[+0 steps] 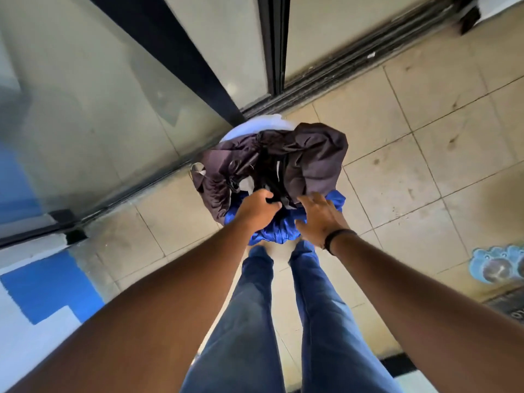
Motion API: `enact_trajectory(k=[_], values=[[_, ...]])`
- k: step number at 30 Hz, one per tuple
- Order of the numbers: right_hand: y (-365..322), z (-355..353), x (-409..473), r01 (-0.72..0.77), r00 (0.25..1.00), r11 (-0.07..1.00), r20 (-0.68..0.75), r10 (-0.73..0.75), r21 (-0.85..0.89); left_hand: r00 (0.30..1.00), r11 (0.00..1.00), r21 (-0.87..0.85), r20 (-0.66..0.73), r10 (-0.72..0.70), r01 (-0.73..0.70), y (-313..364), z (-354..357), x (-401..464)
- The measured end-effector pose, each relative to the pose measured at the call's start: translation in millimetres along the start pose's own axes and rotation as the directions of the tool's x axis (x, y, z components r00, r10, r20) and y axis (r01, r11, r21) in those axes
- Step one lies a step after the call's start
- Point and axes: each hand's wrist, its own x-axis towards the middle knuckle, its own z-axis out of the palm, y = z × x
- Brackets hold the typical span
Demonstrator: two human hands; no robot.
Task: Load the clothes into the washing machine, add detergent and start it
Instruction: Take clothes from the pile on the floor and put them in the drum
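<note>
Beige square floor tiles (419, 114) with dark grout lines and scattered stains fill the right and centre of the frame. Across the upper part runs a grimy sliding-door track (340, 80), with black door frames (273, 43) rising from it and glass panes (93, 89) at the upper left. A wall (48, 285) painted blue and white fills the lower left. Daylight is soft and even.

Left hand (256, 207) grips dark clothes (283, 160); right hand (319, 215) spread on them.
</note>
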Motion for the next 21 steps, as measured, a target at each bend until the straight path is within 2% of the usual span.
enact_trajectory(k=[3,6,9,13,15,18,21], values=[[13.3,1.0,31.0,0.063,0.998,0.998,0.019,-0.063,-0.002,0.999,0.998,-0.056,-0.004,-0.039,0.039,-1.0,25.5,36.6],[22.8,4.4,46.3,0.104,0.994,0.994,0.036,-0.105,0.022,0.987,0.967,-0.198,0.03,-0.161,0.164,-3.1,53.0,59.2],[28.5,9.1,51.0,0.117,0.993,0.991,0.026,-0.118,0.06,0.952,0.834,-0.459,0.135,-0.276,0.307,-1.7,68.3,66.6],[28.2,14.3,45.5,0.125,0.989,0.984,0.061,-0.134,0.127,0.926,0.729,-0.571,0.232,-0.298,0.378,0.5,72.9,69.8],[26.7,17.0,40.4,0.13,0.988,0.979,0.058,-0.141,0.158,0.941,0.758,-0.558,0.201,-0.27,0.337,1.1,71.5,69.2],[23.6,20.4,34.6,0.118,0.992,0.982,0.034,-0.124,0.148,0.972,0.862,-0.449,0.103,-0.21,0.234,-3.5,68.3,68.8],[17.7,24.0,33.2,0.104,0.994,0.984,0.023,-0.108,0.145,0.986,0.891,-0.423,0.082,-0.146,0.167,-12.4,68.8,75.5]])
